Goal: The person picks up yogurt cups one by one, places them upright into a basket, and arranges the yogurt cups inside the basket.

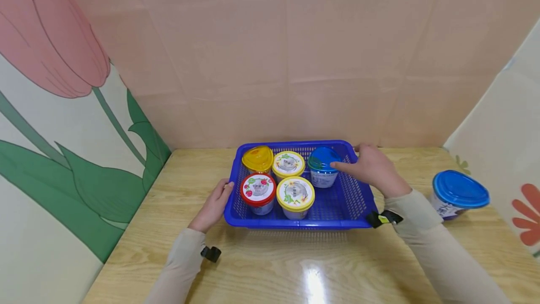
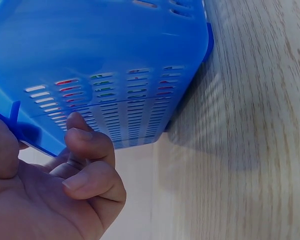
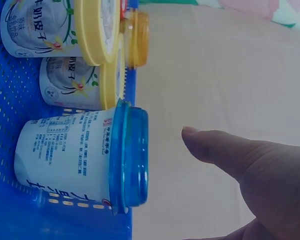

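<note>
A blue plastic basket (image 1: pixel 303 224) with slotted walls stands on the wooden table, holding several lidded cups. My left hand (image 1: pixel 213 205) grips its left rim; in the left wrist view the thumb is at the rim and the curled fingers (image 2: pixel 97 185) are outside the wall. My right hand (image 1: pixel 375 168) is at the back right corner, its thumb stretched toward the blue-lidded cup (image 1: pixel 323 179). In the right wrist view that thumb (image 3: pixel 215 145) is apart from the blue lid (image 3: pixel 135 157). Left of this cup are two yellow-rimmed cups (image 1: pixel 295 193), a red-rimmed cup (image 1: pixel 258 189) and an amber-lidded cup (image 1: pixel 257 158).
Another blue-lidded cup (image 1: pixel 460 191) stands on the table right of the basket, beyond my right forearm. A pinkish sheet (image 1: pixel 287 60) hangs behind the table (image 1: pixel 261 266). Flower-printed panels (image 1: pixel 63 154) border both sides.
</note>
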`<control>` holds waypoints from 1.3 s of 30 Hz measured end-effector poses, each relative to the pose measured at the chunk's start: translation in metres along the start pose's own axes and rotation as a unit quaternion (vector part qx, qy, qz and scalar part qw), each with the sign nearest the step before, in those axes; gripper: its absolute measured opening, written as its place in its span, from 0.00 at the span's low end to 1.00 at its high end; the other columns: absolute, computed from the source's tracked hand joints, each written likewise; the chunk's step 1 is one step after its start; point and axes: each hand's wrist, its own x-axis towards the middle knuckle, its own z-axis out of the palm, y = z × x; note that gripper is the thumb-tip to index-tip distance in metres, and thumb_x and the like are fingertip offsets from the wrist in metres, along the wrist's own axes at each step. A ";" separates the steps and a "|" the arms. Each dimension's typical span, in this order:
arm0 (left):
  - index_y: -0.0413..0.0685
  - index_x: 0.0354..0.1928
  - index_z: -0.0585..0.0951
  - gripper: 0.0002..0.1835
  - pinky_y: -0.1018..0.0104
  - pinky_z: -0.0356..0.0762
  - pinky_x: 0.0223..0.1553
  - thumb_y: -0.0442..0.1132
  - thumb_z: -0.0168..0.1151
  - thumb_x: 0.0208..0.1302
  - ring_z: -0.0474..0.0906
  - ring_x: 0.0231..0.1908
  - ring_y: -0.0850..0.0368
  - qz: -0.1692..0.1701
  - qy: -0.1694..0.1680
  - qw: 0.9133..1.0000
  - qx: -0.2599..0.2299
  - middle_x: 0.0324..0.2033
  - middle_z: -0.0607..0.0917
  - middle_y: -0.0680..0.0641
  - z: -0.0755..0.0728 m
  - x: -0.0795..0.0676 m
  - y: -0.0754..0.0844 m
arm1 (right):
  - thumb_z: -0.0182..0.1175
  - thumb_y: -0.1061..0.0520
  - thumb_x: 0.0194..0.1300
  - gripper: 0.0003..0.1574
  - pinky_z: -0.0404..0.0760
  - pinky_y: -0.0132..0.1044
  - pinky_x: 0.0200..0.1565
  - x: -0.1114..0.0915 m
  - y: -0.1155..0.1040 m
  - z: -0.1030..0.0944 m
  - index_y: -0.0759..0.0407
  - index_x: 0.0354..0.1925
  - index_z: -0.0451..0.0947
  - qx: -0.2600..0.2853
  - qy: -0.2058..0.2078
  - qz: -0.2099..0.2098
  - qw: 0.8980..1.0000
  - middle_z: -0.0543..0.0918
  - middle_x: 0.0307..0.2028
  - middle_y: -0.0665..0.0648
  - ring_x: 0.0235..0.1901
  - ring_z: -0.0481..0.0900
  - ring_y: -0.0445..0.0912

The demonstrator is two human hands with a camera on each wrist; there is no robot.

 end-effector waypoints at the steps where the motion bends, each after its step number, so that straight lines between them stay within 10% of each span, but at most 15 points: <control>1: 0.56 0.58 0.69 0.22 0.56 0.74 0.48 0.58 0.37 0.73 0.78 0.43 0.54 0.000 0.000 1.000 -0.001 0.46 0.79 0.47 0.000 0.000 0.000 | 0.55 0.18 0.45 0.68 0.74 0.58 0.42 -0.002 0.001 -0.001 0.74 0.59 0.63 -0.001 0.001 0.001 1.000 0.73 0.51 0.75 0.47 0.74 0.66; 12: 0.56 0.57 0.69 0.22 0.58 0.75 0.45 0.58 0.37 0.73 0.79 0.41 0.55 0.000 -0.001 1.000 -0.002 0.45 0.80 0.47 -0.001 0.000 0.002 | 0.55 0.20 0.48 0.68 0.75 0.61 0.40 -0.020 0.019 -0.010 0.65 0.68 0.49 0.020 0.031 0.027 0.999 0.66 0.57 0.77 0.51 0.69 0.70; 39: 0.53 0.59 0.68 0.23 0.59 0.74 0.46 0.57 0.38 0.73 0.78 0.44 0.52 -0.007 -0.024 0.999 -0.022 0.48 0.79 0.44 -0.004 -0.006 0.010 | 0.46 0.16 0.49 0.72 0.69 0.43 0.16 -0.061 0.090 -0.034 0.81 0.59 0.58 -0.044 0.077 0.140 0.986 0.62 0.51 0.82 0.40 0.71 0.69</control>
